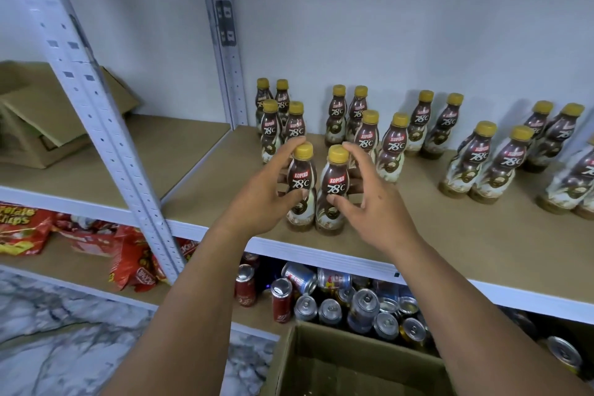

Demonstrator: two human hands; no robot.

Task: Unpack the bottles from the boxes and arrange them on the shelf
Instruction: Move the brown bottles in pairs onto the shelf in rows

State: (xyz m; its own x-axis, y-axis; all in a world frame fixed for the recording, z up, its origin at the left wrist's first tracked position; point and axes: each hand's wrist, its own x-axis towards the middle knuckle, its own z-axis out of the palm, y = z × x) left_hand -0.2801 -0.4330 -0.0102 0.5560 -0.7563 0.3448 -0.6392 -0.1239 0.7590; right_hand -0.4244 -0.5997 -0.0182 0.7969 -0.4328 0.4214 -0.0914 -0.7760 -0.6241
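Two brown Kopiko 78°C bottles with yellow caps stand side by side near the front edge of the tan shelf board [418,235]. My left hand [260,199] curls round the left bottle [300,177], thumb on its front. The right bottle [336,183] is held by my right hand [376,202], whose thumb lies on the label while the fingers arch past the cap. Both bottles are upright and rest on the board. Behind them stand several more of the same bottles [395,148] in pairs, across to the right edge.
An open cardboard box [321,373] sits below my arms. Several drink cans [363,305] fill the lower shelf. Red snack bags [135,260] lie lower left. Flattened cardboard [38,116] lies on the left bay. A white perforated upright [96,106] stands left of my hands.
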